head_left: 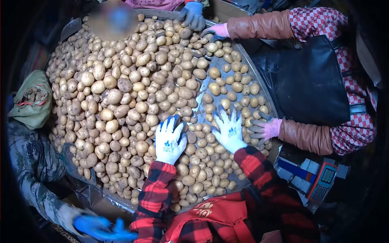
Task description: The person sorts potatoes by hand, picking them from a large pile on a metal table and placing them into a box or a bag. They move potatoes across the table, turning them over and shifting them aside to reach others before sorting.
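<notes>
Left hand [170,139], white-gloved, fingers together, palm flat on potatoes [121,93]. Right hand [229,131] fingers spread over smaller potatoes; co-worker's pink glove [265,128] just beyond its fingertips, metal table [259,83] beneath.

Both hands [170,139] [229,131] flat (fingers spread)

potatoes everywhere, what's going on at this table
Several people stand round a metal table heaped with potatoes. The camera wearer, in red plaid sleeves and white gloves, has the left hand resting on the edge of the pile and the right hand spread flat over the thinner layer of potatoes. A co-worker's pink-gloved hand touches potatoes beside it. Another blue-gloved hand reaches in at the far rim. A scale sits by the table.
</notes>
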### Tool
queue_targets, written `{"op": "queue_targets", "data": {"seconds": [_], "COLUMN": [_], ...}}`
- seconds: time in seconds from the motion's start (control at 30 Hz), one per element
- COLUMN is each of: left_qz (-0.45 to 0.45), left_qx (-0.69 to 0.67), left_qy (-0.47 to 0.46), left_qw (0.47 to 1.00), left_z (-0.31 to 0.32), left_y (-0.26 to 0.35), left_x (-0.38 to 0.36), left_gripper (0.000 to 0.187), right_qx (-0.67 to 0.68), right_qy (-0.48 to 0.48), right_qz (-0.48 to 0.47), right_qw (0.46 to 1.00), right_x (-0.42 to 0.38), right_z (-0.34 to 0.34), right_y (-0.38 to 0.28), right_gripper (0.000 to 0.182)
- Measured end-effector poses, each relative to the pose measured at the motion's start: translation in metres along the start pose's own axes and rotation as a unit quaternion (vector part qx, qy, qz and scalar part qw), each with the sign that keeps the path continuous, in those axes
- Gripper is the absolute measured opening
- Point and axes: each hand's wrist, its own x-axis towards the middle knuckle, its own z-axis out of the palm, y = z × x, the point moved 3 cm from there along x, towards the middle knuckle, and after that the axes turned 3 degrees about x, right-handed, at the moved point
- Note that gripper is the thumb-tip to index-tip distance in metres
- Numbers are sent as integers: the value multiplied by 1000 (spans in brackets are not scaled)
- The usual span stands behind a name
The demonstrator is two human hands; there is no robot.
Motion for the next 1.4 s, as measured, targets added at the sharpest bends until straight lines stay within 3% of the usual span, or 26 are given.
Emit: {"op": "queue_targets", "data": {"seconds": [0.2,0.23,0.27,0.3,0.33,0.37,0.4,0.47,0.53,0.6,0.67,0.87,1.03,1.1,1.4], "left_qz": [-82,-115,-90,-81,-76,-76,-101,-92,-108,-115,-103,-118,-118,-105,-101], "left_qx": [13,-23,27,12,-3,4,9,-32,-28,-21,-9,-12,-15,-7,-29], "left_qy": [29,-11,27,9,53,33,28,59,20,40,9,42,62,58,67], "left_qw": [996,993,995,997,996,997,994,993,994,992,995,992,991,993,992], "left_z": [-8,-10,-16,-29,-20,-15,-14,-1,-6,-2,-13,-1,1,-2,-1], "left_y": [20,22,29,32,26,22,25,23,29,31,39,36,35,38,34], "left_x": [-47,-45,-49,-50,-61,-64,-72,-86,-86,-91,-91,-100,-101,-99,-100], "left_gripper": [35,33,30,29,29,30,35,40,42,46,50,69,68,48,43], "right_qx": [86,168,154,122,198,191,152,173,174,160,157,126,138,145,155], "right_qy": [2,49,58,126,145,131,175,139,61,113,52,84,115,112,105], "right_qz": [-18,-2,-13,-25,-31,-38,-69,-128,-135,-168,-109,-124,-117,-110,-90], "right_qw": [996,985,986,984,969,972,970,967,974,966,980,981,977,977,978], "right_x": [-32,-26,-12,6,25,41,45,43,33,23,14,3,1,2,2], "right_z": [-9,-7,-15,-18,-27,-8,-4,22,-12,9,16,17,19,16,18], "right_y": [27,38,44,40,35,43,30,9,-45,-55,-64,-71,-72,-73,-72], "right_gripper": [66,61,61,61,62,62,62,66,68,66,64,59,55,53,52]}}
